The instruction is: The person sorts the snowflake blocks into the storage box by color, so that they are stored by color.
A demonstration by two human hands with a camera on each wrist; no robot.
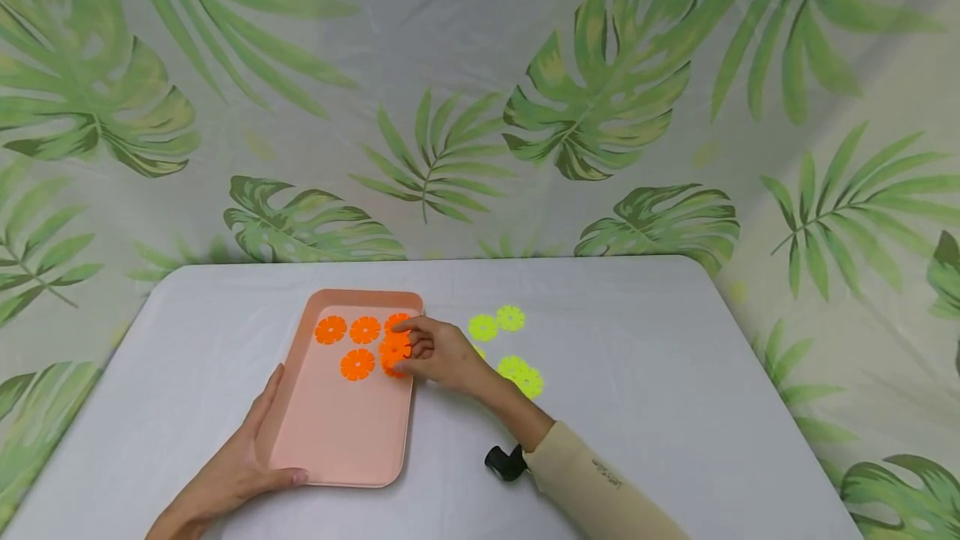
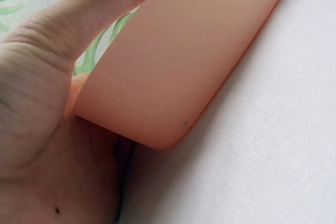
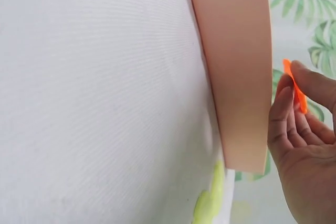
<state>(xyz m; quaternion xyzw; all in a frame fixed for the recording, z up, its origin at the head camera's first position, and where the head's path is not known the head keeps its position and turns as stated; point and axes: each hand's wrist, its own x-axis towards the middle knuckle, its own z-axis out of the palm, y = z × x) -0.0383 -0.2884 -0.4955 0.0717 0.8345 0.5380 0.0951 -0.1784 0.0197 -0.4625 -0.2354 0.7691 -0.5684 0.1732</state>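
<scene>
On the white table lies a pink rectangular tray [image 1: 341,432]. My left hand [image 1: 232,461] holds its near left corner, fingers along the left side and thumb at the front rim; the left wrist view shows the tray wall [image 2: 168,61] against the palm. Over the tray's right side, my right hand [image 1: 450,357] pinches an orange notched plastic disc [image 3: 301,95] between thumb and fingers. Several more orange discs [image 1: 357,364] lie flat in the far half of the tray, in rows. The fingers partly cover those at the right.
Right of the tray, several yellow-green notched discs [image 1: 511,317] lie on the white tablecloth [image 1: 637,407], some overlapping and partly behind the right hand and wrist. A black object [image 1: 504,463] shows beside the right sleeve. A leaf-patterned curtain [image 1: 450,48] hangs behind the table.
</scene>
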